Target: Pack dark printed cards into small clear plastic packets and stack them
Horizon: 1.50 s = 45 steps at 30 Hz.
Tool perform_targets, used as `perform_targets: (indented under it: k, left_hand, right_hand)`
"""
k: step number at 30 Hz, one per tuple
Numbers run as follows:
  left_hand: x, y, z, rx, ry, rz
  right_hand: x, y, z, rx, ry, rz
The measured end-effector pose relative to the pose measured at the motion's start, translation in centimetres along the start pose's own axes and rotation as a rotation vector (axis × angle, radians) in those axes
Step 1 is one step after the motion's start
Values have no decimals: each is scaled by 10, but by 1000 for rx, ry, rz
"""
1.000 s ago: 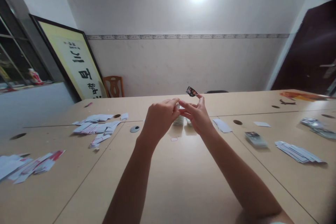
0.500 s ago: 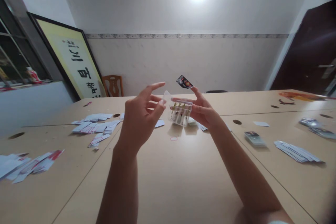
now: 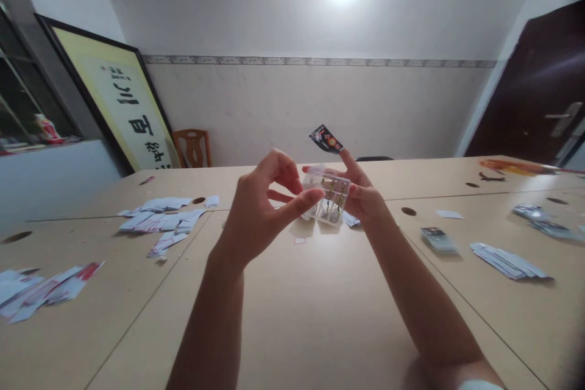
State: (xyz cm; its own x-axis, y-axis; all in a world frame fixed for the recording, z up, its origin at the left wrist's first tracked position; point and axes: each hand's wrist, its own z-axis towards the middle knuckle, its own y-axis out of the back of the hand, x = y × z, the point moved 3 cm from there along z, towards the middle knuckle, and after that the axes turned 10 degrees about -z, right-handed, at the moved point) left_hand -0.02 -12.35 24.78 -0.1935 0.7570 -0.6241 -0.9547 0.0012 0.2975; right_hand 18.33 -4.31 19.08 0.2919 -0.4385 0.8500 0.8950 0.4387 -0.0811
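A small clear plastic compartment box is held above the table, with little gold-coloured and dark pieces inside it. My right hand grips the box from its right side, thumb at the edge. Its index finger points up, and a black printed label sticks to that fingertip. On the other side, my left hand has curled fingers and its thumb across the box's left part, where the clear lid is. What the left fingertips press on is partly hidden.
Several folded white papers lie in piles at the left. A stack of clear packs and a row of white cards lie on the right. A small red-edged slip lies beneath the box. Cable holes dot the table.
My left hand has moved right and closed in, its index finger now bent and its thumb over the box. The box has tilted and its lid has swung closer. The label has turned slightly.
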Motion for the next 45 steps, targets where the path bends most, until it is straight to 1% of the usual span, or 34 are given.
perform_targets:
  k: [3,5,8,10,12,15,19,22,24,28,37,42,45]
  left_hand:
    - [11,-10,4,13,-15,76]
    - [17,-19,6,-20,-28,126]
    - [21,-32,5,-54,-19,85]
    - [22,-35,5,-69,20,31]
    - [23,-34,6,-53,77,-36]
    - [29,-27,8,-17,144,-136]
    - [41,-18,12,-48,152,-176]
    - [47,-15,14,-43,150,-170]
    - [50,-13,15,-61,151,-138]
    - [52,-11,16,-84,162,-117]
    - [58,-12,17,-38,239,-251]
    - [56,-10,16,36,389,-412]
    - [53,-8,15,30,440,-450]
  right_hand:
    - [-2,-2,1,-51,34,-17]
    - [-5,-4,2,-79,59,-3]
    - [-7,-8,4,-144,67,14]
    - [-4,-11,3,-176,74,7]
    - [2,-14,2,-179,77,-9]
    - [10,-18,-1,-178,67,-5]
    - [13,-21,-2,-213,7,8]
    - [19,-23,-4,-243,19,-56]
    - [23,-23,-7,-253,21,-125]
    - [27,-21,-10,-279,-14,-237]
    - [24,-18,-11,-280,9,-281]
    - [27,-15,-12,-336,73,-319]
    - [28,-15,-13,-353,79,-325]
